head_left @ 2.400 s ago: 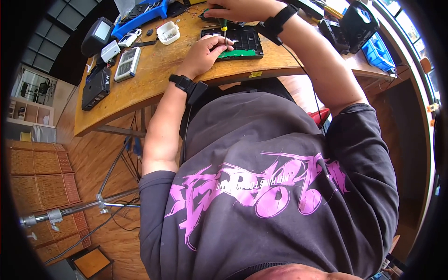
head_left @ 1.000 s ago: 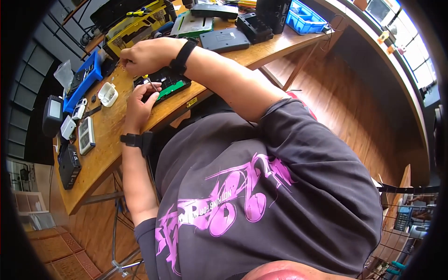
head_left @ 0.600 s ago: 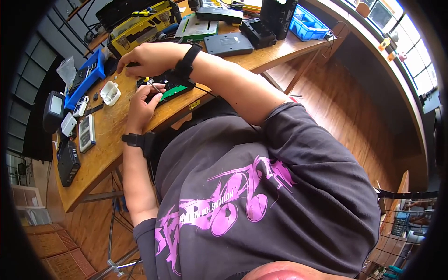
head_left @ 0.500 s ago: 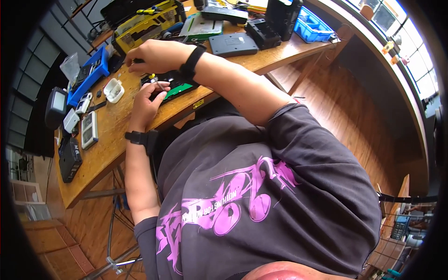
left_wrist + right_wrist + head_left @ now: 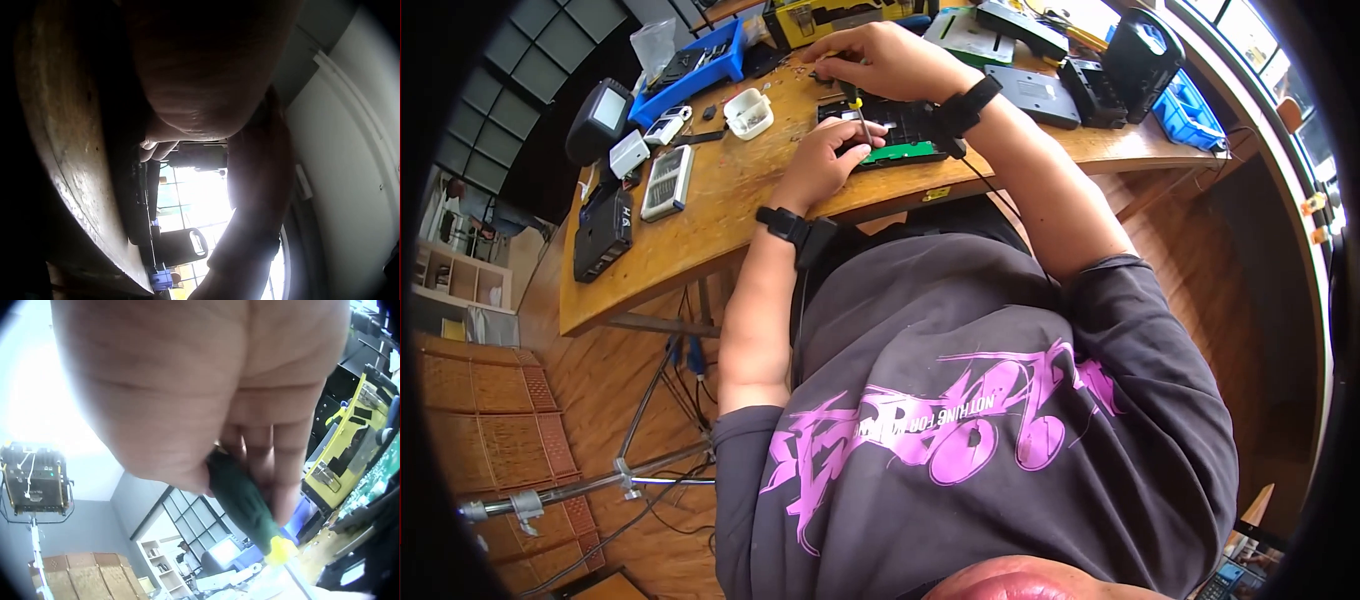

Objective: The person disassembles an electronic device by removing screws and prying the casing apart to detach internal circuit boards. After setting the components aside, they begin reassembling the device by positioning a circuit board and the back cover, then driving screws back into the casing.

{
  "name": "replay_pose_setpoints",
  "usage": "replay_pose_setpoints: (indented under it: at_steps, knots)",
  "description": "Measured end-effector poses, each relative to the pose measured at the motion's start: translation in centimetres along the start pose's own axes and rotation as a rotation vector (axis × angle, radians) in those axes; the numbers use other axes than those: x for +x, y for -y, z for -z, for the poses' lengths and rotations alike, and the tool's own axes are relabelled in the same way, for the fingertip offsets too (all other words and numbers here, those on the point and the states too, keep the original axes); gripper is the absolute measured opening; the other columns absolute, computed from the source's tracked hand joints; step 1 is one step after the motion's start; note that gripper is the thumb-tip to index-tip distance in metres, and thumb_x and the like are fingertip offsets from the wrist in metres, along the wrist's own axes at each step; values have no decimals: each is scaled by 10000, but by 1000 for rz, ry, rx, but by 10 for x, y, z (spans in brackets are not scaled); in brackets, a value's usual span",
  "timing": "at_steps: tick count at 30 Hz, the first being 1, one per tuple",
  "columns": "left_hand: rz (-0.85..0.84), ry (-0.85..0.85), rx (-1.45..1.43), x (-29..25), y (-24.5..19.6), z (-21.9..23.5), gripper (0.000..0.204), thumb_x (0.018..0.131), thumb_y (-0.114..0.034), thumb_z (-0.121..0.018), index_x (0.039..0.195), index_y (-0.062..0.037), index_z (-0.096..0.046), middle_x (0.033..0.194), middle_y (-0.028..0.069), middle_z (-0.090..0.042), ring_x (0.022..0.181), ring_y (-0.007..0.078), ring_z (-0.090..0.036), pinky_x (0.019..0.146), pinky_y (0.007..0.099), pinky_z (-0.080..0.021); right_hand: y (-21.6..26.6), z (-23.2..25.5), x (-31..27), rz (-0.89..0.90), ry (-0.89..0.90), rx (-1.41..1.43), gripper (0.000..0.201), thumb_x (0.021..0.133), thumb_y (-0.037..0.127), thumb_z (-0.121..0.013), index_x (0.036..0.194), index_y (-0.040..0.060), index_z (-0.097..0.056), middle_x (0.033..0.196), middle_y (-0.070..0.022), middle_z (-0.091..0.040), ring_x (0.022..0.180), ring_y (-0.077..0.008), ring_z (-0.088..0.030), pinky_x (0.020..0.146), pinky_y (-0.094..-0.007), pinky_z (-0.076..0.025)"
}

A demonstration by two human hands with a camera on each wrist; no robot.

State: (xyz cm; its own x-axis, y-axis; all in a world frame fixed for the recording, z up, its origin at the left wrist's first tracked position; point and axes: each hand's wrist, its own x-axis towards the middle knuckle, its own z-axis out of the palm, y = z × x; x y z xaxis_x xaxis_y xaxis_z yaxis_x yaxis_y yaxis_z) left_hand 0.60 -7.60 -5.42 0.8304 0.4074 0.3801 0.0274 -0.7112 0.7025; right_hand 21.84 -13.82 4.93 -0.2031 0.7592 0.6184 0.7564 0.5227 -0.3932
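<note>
In the head view a black device housing (image 5: 925, 118) with a green circuit board (image 5: 903, 153) lies at the table's front edge. A screwdriver with a dark green handle (image 5: 240, 497) and yellow collar stands slightly tilted over it. My right hand (image 5: 900, 62) holds the handle from above, thumb on one side and fingers on the other, as the right wrist view shows. Low over the housing, my left hand (image 5: 820, 165) pinches the screwdriver's shaft (image 5: 865, 128) between thumb and fingers. The driver's tip is hidden by those fingers. In the left wrist view the palm fills the upper middle.
Left of the housing are an open white case (image 5: 748, 114), a bit set in a pale case (image 5: 668, 182) and a black box (image 5: 603, 235). A blue tray (image 5: 690, 75) and yellow toolbox (image 5: 840, 18) stand behind. Rightward lie a grey panel (image 5: 1032, 95) and blue bin (image 5: 1188, 112).
The head view swings round to one side and back. Both hands stay at the screwdriver over the housing, the right at its handle, the left low by its shaft.
</note>
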Motion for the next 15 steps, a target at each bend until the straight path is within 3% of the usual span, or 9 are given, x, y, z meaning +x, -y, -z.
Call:
replay_pose_setpoints:
  at_steps: [2,4,8,10,11,13,15]
  knots:
    - [4,-2,-8,0,0,0,327,1026,-67,-734,1339,-64,-828,1197,77,-880,1184,258,-713,1113,427,-549,6,2,-1,-78,49,-95,355,1144,326,-677,1387,112,-823,1073,-238,-847,970,-436,-820,933,-480,-654]
    - [6,1,-16,0,-1,0,332,1022,-66,-730,1340,-64,-828,1199,80,-878,1189,259,-712,1113,428,-549,-12,-10,1,76,-76,-97,352,1137,348,-705,1376,124,-833,1060,-237,-845,943,-431,-818,908,-481,-653]
    - [-36,-29,9,-1,-1,-2,347,1010,-58,-726,1342,-74,-828,1143,75,-851,1190,263,-707,1096,420,-558,-10,-5,-3,54,-82,36,367,1128,378,-732,1362,114,-833,1044,-242,-840,937,-445,-810,891,-500,-645]
    - [-42,-40,7,-2,1,-1,349,1008,-58,-727,1341,-79,-829,1121,71,-839,1188,261,-706,1088,416,-563,10,9,-3,-128,106,-43,361,1148,311,-750,1445,112,-800,1180,-212,-855,988,-355,-837,920,-423,-658]
    - [-52,-31,31,0,2,-1,354,1007,-59,-729,1345,-85,-832,1101,70,-831,1182,255,-708,1082,411,-568,6,6,-3,-128,104,-40,361,1148,311,-750,1445,112,-800,1180,-212,-855,988,-355,-837,920,-423,-658]
    - [-60,-18,55,-1,3,0,359,1007,-59,-732,1349,-91,-835,1082,68,-822,1177,249,-711,1076,405,-573,-7,-3,-4,63,-14,-163,363,1152,299,-741,1463,115,-781,1215,-198,-858,1031,-348,-845,950,-414,-663]
    - [-35,0,59,0,2,0,365,1005,-64,-735,1355,-85,-836,1126,77,-838,1162,247,-716,1078,402,-577,-3,-5,-8,9,-5,-134,364,1155,291,-736,1473,117,-771,1220,-193,-859,1036,-342,-847,949,-413,-665]
